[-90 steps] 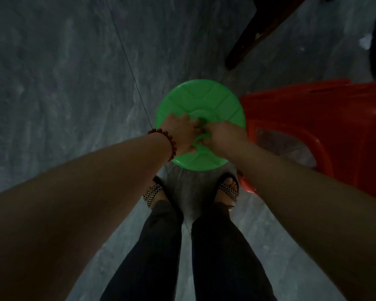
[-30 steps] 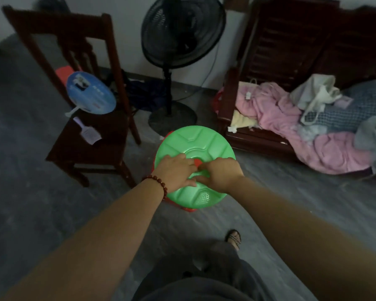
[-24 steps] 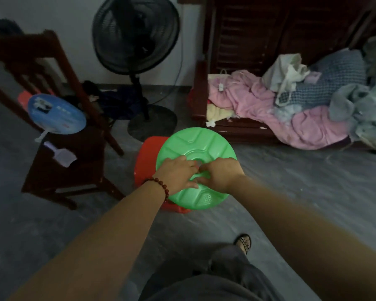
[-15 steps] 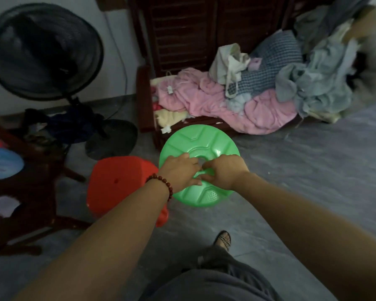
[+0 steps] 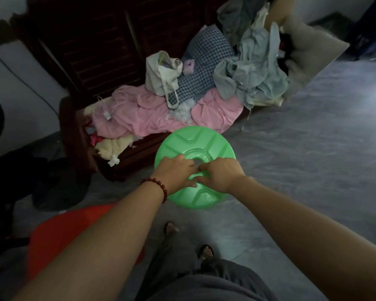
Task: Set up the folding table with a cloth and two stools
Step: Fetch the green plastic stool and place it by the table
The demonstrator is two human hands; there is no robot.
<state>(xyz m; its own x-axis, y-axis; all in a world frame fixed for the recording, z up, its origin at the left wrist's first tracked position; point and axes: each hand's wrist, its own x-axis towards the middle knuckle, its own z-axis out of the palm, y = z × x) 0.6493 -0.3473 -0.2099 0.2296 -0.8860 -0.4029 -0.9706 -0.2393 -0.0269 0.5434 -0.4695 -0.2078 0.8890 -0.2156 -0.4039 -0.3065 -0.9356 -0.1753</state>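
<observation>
Both my left hand point(image 5: 175, 172) and right hand point(image 5: 220, 175) grip the round green plastic stool point(image 5: 195, 148) at its centre hole.

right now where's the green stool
Centre of the head view: the green stool is gripped at its middle hole by the left hand and right hand, in front of the clothes-piled bench, with the red stool down to its left.
</observation>
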